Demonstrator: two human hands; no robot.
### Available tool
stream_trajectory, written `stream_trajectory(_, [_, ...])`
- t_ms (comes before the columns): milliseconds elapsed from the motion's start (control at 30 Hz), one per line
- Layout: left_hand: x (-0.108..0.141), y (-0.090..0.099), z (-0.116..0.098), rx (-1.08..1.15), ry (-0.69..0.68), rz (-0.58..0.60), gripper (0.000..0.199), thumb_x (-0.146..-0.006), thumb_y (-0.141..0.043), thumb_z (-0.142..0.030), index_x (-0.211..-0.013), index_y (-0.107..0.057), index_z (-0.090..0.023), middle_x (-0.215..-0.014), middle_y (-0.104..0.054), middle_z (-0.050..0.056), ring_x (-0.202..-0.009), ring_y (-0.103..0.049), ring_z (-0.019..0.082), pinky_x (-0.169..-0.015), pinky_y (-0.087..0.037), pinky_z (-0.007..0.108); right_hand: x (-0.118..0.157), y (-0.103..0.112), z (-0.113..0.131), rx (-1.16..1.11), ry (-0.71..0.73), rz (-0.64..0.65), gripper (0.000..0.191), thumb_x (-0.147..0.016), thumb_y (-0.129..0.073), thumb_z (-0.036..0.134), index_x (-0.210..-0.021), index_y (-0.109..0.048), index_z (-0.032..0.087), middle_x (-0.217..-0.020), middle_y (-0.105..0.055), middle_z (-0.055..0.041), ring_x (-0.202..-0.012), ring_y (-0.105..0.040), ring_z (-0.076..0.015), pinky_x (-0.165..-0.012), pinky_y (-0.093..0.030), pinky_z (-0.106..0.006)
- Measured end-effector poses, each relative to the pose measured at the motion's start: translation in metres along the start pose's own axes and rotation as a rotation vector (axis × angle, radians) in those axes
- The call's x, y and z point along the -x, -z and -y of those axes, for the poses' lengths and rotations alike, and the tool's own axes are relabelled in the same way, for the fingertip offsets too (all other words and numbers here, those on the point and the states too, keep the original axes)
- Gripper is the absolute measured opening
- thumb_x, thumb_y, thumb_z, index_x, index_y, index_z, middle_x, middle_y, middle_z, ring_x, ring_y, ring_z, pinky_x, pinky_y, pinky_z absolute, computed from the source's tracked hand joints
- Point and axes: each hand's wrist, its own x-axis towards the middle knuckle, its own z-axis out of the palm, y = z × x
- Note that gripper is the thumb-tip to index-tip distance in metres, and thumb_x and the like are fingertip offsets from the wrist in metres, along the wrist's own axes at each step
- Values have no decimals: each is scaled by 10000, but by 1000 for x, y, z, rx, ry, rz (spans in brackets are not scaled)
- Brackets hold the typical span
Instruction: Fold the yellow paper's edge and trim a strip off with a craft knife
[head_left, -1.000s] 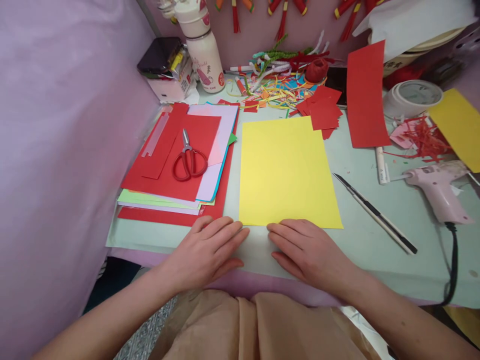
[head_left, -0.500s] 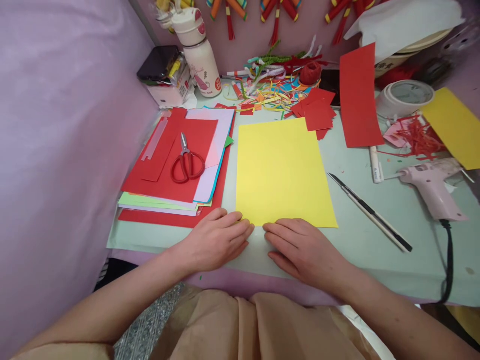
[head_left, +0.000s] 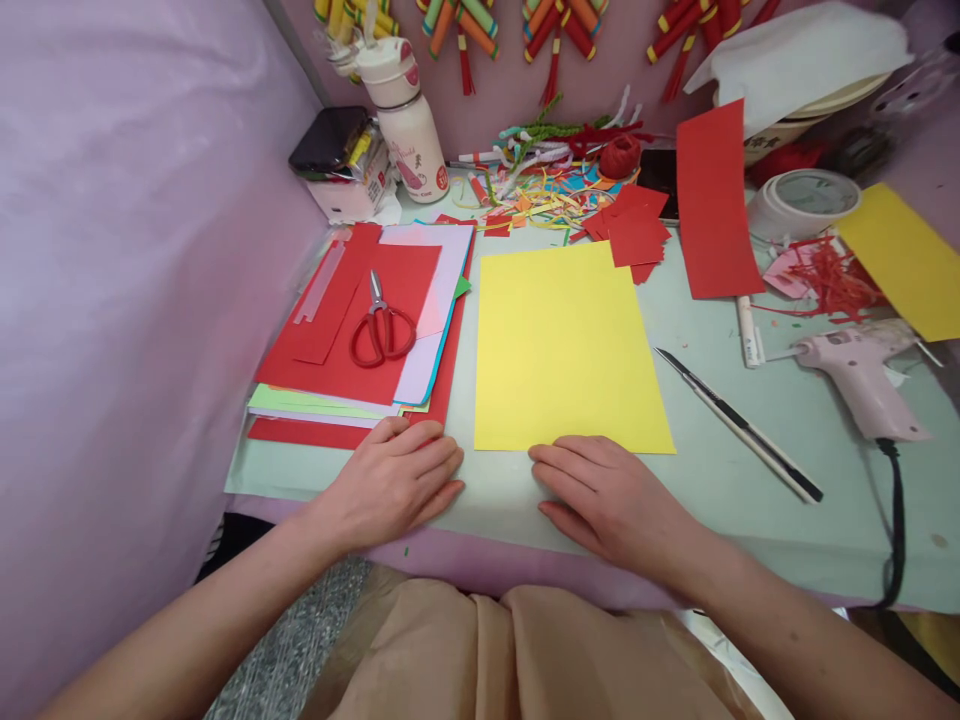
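A sheet of yellow paper (head_left: 566, 350) lies flat on the pale green table mat in front of me. Stretched out, my right hand (head_left: 604, 490) rests with its fingertips at the sheet's near edge. My left hand (head_left: 401, 475) lies flat on the mat, fingers extended, left of the yellow sheet and apart from it. It is close to the near edge of a stack of coloured paper (head_left: 300, 432). Red-handled scissors (head_left: 382, 335) lie on top of that stack. Neither hand holds anything.
Right of the sheet lie a craft knife (head_left: 739, 425) and a glue gun (head_left: 862, 380) with its cord. A red card (head_left: 720, 205) leans at the back right. Paper scraps (head_left: 559, 200), red yarn (head_left: 620, 157) and a white bottle (head_left: 412, 140) stand or lie at the back.
My left hand has moved left, away from the yellow sheet's near edge towards the paper stack. My right hand stays where it was. The view has shifted slightly.
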Motion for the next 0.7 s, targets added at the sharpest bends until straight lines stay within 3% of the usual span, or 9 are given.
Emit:
stream_trajectory(133, [-6, 1, -8, 45, -13, -39, 197, -981, -511, -282, -1093, -624, -165, -1027, -683, 58, -985, -584, 202, -809, -367, 361, 1, -1, 0, 6, 7, -9, 238, -913, -552, 211, -1136, -610, 150, -1144, -677, -107, -1038, -591, -227, -851, -510, -391])
stream_trajectory(367, [-34, -11, -23, 38, -68, 48, 326, -1006, -468, -333, -1261, -550, -146, -1025, -645, 64, -994, -558, 200, -826, -367, 351, 1, -1, 0, 15, 6, 14, 237, -925, -540, 220, -1141, -604, 145, -1180, -665, -109, -1066, -578, -234, -871, -498, -401])
stream_trajectory(700, [-26, -11, -14, 42, -32, 22, 210, -1002, -499, -289, -1124, -601, -151, -928, -657, 36, -976, -566, 197, -797, -364, 354, 1, -1, -1, -12, -3, 11, 226, -925, -535, 214, -1133, -601, 154, -1185, -665, -106, -1055, -575, -233, -860, -492, -400])
